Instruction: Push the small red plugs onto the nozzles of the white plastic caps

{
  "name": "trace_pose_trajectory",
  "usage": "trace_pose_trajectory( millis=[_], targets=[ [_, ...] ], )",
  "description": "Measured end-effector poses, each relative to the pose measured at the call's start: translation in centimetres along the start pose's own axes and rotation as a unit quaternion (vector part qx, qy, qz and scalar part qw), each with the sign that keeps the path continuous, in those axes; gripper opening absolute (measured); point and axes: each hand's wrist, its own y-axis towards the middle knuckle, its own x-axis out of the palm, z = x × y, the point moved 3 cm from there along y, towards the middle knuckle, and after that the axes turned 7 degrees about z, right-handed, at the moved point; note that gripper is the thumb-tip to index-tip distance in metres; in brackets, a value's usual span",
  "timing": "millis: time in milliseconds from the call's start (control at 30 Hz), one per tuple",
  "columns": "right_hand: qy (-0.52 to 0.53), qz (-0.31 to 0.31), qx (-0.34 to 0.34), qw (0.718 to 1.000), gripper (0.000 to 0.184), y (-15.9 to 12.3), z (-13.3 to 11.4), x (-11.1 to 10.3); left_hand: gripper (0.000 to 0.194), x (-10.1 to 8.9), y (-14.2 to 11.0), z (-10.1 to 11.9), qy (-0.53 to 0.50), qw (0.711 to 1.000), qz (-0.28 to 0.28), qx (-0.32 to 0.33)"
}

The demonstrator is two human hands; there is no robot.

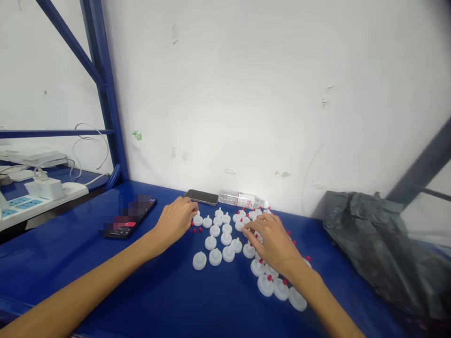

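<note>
My left hand [179,217] is closed with its fingers bent down beside a white nozzle cap [198,219] at the back of the group; its fingertips are partly hidden. A few small red tips [200,229] lie on the table just under those fingers. My right hand [269,234] curls over the right-hand cluster, its fingertips at a white cap with a red tip [241,224]. What either hand pinches is too small to make out. Plain white caps [215,256] stand in the middle, nozzles up. Red-tipped white caps [265,285] stand around and under my right hand and forearm.
A blue table [158,295] meets a white wall. Along the wall lie a dark phone [201,197] and a clear plastic bottle [243,199] on its side. Another phone [132,218] lies left, near a power strip [42,202]. A black plastic bag [373,244] sits right.
</note>
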Motion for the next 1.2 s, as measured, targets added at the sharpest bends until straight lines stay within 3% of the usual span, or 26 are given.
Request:
trace_pose_trajectory(
  millis=[200,500,633,800,1200],
  targets=[
    [-0.012,-0.052,0.011,0.999,0.027,-0.1,0.1,-0.6,0.036,0.1,-0.2,-0.5,0.033,0.999,-0.023,-0.001],
    [-0.005,-0.088,0.012,0.996,0.019,-0.6,0.2,0.2,0.036,-0.6,-0.1,-2.0,0.047,0.996,-0.045,-0.062],
    [0.005,-0.085,0.011,0.996,0.009,-0.5,0.2,-0.1,0.035,-0.5,-0.1,-1.9,0.036,0.995,-0.064,-0.069],
    [0.015,-0.058,0.011,0.998,0.018,-0.6,0.1,-0.2,0.034,-0.1,-0.3,-1.4,0.032,0.994,-0.087,-0.061],
    [0.045,-0.045,-0.006,0.998,0.017,-0.7,-1.0,-0.4,0.032,-0.2,-0.2,-1.2,0.032,0.994,-0.086,-0.066]
  ],
)
